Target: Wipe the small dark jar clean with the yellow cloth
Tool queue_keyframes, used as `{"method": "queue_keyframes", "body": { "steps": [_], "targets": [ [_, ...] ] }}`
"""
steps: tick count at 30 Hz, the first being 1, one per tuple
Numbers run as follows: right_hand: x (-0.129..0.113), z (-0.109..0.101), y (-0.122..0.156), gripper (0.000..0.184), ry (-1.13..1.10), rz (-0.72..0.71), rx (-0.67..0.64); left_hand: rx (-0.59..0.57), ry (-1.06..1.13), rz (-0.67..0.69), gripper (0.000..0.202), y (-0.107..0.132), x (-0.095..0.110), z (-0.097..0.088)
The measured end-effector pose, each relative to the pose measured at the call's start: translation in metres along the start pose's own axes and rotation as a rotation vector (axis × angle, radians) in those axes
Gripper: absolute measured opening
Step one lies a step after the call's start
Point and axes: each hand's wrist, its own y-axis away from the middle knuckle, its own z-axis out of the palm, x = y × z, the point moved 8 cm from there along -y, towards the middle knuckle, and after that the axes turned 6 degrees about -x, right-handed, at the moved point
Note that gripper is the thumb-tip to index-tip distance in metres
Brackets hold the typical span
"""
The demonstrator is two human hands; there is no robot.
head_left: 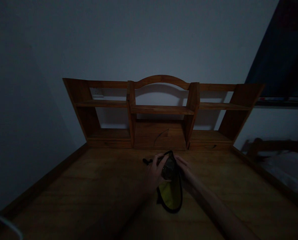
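Note:
A small black pouch with a yellow lining (172, 195) lies on the wooden desk (89, 193) in dim light. My left hand (154, 171) grips its upper left edge with the fingers curled. On the pouch's upper right edge rests my right hand (184, 167), fingers closed on the rim. Between the hands, at the pouch's mouth, sits a dark object (168, 169) that I cannot make out. A black cord or strap end (146, 161) sticks out to the left of my left hand.
A wooden shelf unit (161, 110) with bare shelves stands at the back of the desk against a pale wall. A raised rim runs along the desk's left and right sides. A bed frame with pale bedding (281, 160) is at the right.

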Motion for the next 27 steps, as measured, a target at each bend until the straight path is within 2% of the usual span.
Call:
{"method": "queue_keyframes", "body": {
  "steps": [4, 9, 19, 24, 27],
  "targets": [
    [0.011, 0.0, -0.002, 0.033, -0.052, 0.028, -0.051, -0.015, -0.066, -0.011, 0.108, -0.001, 0.0, -0.002],
    [0.014, 0.001, -0.003, 0.031, -0.038, 0.056, -0.08, -0.028, -0.095, -0.052, 0.109, -0.002, -0.002, -0.005],
    [0.013, 0.003, 0.002, 0.039, 0.002, 0.149, -0.127, -0.123, 0.134, -0.025, 0.093, -0.002, 0.005, 0.004],
    [0.01, -0.004, -0.002, 0.042, 0.011, 0.072, -0.051, -0.116, 0.194, -0.025, 0.097, -0.002, 0.008, 0.004],
    [0.014, -0.01, -0.003, 0.041, 0.009, 0.084, 0.021, -0.139, 0.176, -0.031, 0.101, -0.002, 0.007, 0.004]
  ]
}}
